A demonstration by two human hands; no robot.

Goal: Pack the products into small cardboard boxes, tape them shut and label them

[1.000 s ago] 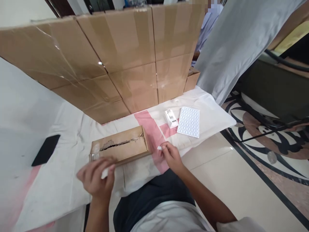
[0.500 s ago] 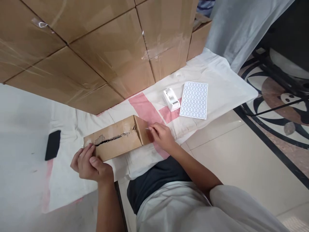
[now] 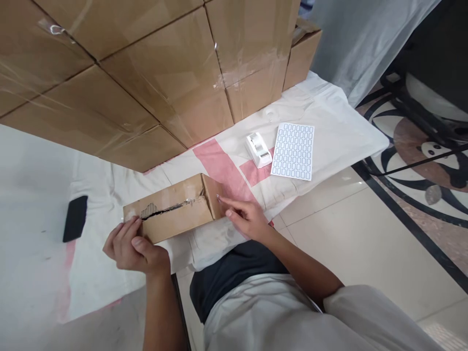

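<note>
A narrow cardboard box (image 3: 173, 207) lies on the cloth in front of me, its top seam torn open in a dark ragged slit. My left hand (image 3: 137, 248) is closed around the left end of the box, fingertips on the top edge near the tear. At the opposite end, my right hand (image 3: 246, 218) has its index finger stretched out against the end face and the thumb apart from it. A tiny pale piece shows at that fingertip, too small to name. Beyond the box stand a white tape dispenser (image 3: 259, 150) and a sheet of blue-bordered labels (image 3: 293, 151).
A wall of taped cardboard cartons (image 3: 166, 73) rises along the back. A dark flat object (image 3: 75, 219) lies at the left. Near the cartons is a small clear roll (image 3: 270, 115). The white and pink cloth (image 3: 336, 126) ends at the tiled floor (image 3: 329, 209) on the right.
My right hand has gone from a pinch on a small whitish piece to an extended index finger on the box's end face. My left hand stays on the box. The view has shifted slightly.
</note>
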